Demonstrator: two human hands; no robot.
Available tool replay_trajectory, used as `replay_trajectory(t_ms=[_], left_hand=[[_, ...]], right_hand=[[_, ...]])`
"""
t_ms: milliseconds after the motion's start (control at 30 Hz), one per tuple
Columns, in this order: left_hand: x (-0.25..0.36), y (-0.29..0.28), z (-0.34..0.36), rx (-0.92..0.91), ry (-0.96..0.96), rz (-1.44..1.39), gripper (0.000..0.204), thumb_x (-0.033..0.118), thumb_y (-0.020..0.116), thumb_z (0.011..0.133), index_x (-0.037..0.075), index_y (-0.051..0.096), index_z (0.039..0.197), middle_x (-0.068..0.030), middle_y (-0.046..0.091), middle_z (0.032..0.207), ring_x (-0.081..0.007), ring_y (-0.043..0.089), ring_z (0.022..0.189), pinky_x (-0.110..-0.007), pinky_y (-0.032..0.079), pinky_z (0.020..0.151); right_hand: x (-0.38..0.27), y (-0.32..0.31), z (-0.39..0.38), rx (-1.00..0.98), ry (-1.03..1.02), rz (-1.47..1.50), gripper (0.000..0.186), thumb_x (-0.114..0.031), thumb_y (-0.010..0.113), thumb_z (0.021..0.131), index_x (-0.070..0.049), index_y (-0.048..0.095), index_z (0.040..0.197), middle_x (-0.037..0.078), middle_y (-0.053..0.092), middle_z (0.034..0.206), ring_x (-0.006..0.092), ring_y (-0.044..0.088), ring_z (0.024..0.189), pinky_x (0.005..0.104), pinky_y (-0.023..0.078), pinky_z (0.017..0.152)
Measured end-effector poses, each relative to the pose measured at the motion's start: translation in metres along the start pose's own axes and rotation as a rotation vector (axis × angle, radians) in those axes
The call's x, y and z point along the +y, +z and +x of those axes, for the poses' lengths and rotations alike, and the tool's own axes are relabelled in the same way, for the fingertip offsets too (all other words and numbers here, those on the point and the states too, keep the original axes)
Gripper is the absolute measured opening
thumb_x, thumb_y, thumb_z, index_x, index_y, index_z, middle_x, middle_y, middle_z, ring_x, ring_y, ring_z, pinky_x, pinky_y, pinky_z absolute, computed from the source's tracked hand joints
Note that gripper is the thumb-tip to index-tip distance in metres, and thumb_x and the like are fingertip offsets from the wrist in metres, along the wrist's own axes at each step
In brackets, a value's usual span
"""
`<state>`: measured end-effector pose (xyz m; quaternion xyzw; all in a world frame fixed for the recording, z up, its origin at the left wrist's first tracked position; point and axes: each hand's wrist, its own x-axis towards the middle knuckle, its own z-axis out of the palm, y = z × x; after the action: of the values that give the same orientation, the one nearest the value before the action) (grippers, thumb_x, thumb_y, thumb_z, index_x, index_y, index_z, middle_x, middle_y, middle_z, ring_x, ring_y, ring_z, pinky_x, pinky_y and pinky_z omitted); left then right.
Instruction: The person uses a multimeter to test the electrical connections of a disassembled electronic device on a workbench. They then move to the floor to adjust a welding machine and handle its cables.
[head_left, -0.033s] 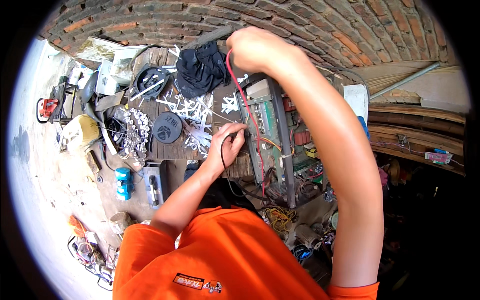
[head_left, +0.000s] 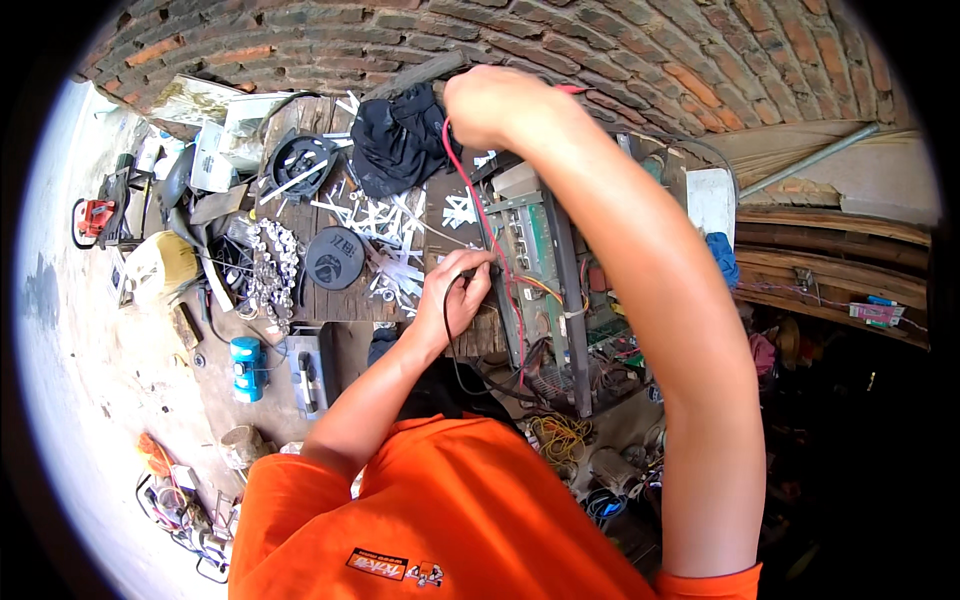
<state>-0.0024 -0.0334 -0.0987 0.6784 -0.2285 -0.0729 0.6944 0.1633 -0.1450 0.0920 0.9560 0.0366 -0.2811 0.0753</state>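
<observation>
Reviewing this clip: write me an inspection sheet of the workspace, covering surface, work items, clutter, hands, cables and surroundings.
Surface: wooden table, partly covered.
Work items: open electronics chassis at the table's right, circuit boards exposed.
Clutter: scattered white strips, dark cloth bundle, black round lid.
Left hand: fingers appear closed on the black cable, beside the chassis.
Right hand: raised past the chassis's far end; fingertips hidden.
Cables: red cable runs from the right hand down over the chassis; black cable loops below the left hand.
Surroundings: brick wall beyond the table; blue device at left.
</observation>
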Motion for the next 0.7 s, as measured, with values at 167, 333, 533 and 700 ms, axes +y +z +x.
replay_trajectory(t_ms=[167,333,533,700], left_hand=[[-0.005,0.003,-0.006,-0.108,0.073,0.001,0.021,-0.003,0.062,0.086,0.001,0.062,0.107,-0.0175,0.066,0.098,-0.0318,0.066,0.086,-0.035,0.053,0.075],[-0.001,0.0,-0.019,-0.098,-0.281,-0.386,0.028,-0.005,0.064,0.081,0.001,0.065,0.109,-0.0168,0.066,0.106,-0.0311,0.066,0.096,-0.033,0.052,0.083],[-0.006,-0.006,-0.022,-0.211,-0.219,-0.314,0.027,-0.006,0.063,0.081,-0.004,0.065,0.107,-0.0108,0.068,0.105,-0.02,0.064,0.098,-0.033,0.052,0.085],[-0.02,-0.008,-0.036,-0.05,-0.794,-0.934,0.023,0.003,0.061,0.091,-0.004,0.063,0.113,-0.01,0.066,0.112,-0.0224,0.064,0.099,-0.031,0.052,0.086]], right_hand=[[-0.024,0.087,0.093,-0.424,0.226,-0.196,0.033,-0.017,0.069,0.08,-0.019,0.073,0.113,-0.001,0.069,0.117,0.0184,0.066,0.107,0.0371,0.05,0.08],[-0.034,0.137,0.115,-0.73,0.183,-0.459,0.009,-0.027,0.069,0.079,-0.02,0.064,0.082,-0.005,0.054,0.071,0.0151,0.049,0.069,0.0372,0.031,0.063],[-0.026,0.169,0.119,-0.782,0.154,-0.564,0.009,-0.024,0.064,0.083,-0.016,0.066,0.087,-0.002,0.058,0.079,0.0187,0.053,0.076,0.0397,0.034,0.068],[-0.017,0.184,0.124,-0.752,0.158,-0.567,0.012,-0.021,0.06,0.086,-0.013,0.068,0.091,0.001,0.062,0.086,0.0217,0.057,0.082,0.0418,0.035,0.071]])
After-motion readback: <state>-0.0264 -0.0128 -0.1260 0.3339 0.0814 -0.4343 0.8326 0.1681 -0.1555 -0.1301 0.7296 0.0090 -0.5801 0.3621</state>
